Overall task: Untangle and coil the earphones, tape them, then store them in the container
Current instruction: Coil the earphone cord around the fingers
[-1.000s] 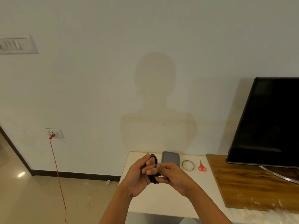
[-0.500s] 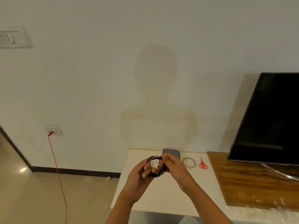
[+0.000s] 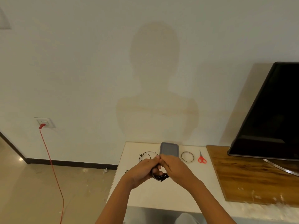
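Black earphones (image 3: 160, 176) are bundled between both hands above the white table (image 3: 145, 193). My left hand (image 3: 142, 171) grips the coiled part from the left. My right hand (image 3: 174, 167) pinches the cord at the top and covers the coil from the right. A loose loop of the cord (image 3: 144, 156) sticks out behind my left hand. The grey lidded container (image 3: 169, 150) lies at the table's far edge, just behind my hands. A ring of tape (image 3: 187, 156) lies flat to its right.
Red scissors (image 3: 201, 158) lie right of the tape. A wooden board (image 3: 252, 178) on the right carries a black TV (image 3: 273, 113) on its stand. A red cable (image 3: 51, 168) hangs from a wall socket (image 3: 44, 122) down to the floor at left.
The hands have stayed together over the table while my right hand turned over the coil. A loose loop of cord now shows behind my left hand. The camera has tilted slightly.
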Demonstrator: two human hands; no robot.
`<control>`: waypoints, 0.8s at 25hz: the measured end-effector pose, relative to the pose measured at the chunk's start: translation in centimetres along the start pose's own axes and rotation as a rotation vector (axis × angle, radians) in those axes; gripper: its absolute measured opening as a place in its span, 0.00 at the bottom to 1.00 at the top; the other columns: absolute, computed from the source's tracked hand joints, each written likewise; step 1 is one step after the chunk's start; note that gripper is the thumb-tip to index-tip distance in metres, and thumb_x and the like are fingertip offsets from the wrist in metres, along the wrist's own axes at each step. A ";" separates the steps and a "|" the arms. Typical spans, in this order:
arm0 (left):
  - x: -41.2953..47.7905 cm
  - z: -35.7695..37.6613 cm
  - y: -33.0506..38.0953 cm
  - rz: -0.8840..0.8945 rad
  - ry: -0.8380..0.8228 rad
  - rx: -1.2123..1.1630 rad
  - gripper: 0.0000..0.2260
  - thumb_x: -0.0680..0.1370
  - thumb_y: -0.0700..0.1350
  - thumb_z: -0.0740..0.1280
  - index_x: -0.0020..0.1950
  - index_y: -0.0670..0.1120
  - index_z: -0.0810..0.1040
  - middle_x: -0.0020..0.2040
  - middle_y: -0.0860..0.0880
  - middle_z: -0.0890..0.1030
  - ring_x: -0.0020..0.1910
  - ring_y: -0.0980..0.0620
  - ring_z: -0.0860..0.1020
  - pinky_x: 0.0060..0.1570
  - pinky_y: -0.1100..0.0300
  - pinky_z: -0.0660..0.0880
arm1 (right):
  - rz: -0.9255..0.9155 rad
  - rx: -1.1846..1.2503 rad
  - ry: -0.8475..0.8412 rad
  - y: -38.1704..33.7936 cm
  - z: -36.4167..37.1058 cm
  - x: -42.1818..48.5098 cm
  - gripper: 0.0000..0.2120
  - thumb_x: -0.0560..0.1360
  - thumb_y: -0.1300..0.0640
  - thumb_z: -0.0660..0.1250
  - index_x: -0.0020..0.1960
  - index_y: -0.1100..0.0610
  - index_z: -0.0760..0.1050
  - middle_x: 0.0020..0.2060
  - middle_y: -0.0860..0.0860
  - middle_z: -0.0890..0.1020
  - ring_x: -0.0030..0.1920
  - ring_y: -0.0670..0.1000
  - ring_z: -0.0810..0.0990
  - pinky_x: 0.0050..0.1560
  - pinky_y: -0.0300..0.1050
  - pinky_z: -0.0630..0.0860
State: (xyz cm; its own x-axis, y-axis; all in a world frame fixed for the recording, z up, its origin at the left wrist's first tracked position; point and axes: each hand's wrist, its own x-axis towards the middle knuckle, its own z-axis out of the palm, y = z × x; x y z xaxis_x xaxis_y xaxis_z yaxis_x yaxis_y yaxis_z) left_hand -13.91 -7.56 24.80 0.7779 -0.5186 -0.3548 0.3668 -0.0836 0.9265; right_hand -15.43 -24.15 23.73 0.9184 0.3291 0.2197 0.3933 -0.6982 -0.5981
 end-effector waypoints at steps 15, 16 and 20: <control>12.1 -0.4 -7.2 -0.230 0.437 -0.037 0.12 0.80 0.49 0.59 0.44 0.44 0.75 0.30 0.51 0.66 0.24 0.57 0.66 0.43 0.55 0.70 | 0.839 0.200 0.049 22.5 7.7 2.2 0.16 0.79 0.59 0.62 0.65 0.60 0.71 0.64 0.57 0.76 0.64 0.56 0.74 0.61 0.44 0.67; 12.9 -0.6 -7.6 -0.236 0.438 -0.034 0.12 0.80 0.50 0.59 0.43 0.44 0.76 0.30 0.52 0.66 0.24 0.57 0.66 0.43 0.55 0.70 | 0.857 0.151 -0.008 24.6 8.2 2.4 0.20 0.78 0.62 0.61 0.70 0.61 0.66 0.69 0.59 0.71 0.68 0.57 0.70 0.66 0.45 0.65; 15.1 -0.9 -9.0 -0.241 0.386 -0.018 0.14 0.82 0.51 0.57 0.44 0.45 0.75 0.29 0.53 0.66 0.22 0.60 0.66 0.42 0.58 0.69 | 0.827 -0.007 -0.240 29.2 9.3 4.3 0.34 0.75 0.70 0.57 0.77 0.62 0.47 0.78 0.58 0.48 0.77 0.57 0.45 0.75 0.50 0.51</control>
State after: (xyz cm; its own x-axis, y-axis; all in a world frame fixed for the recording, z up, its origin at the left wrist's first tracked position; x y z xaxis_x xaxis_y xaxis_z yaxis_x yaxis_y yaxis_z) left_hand -4.99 -13.85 10.97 0.8010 -0.1306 -0.5843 0.5673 -0.1464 0.8104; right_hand -0.39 -37.21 0.07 0.8763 -0.1623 -0.4536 -0.3971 -0.7765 -0.4893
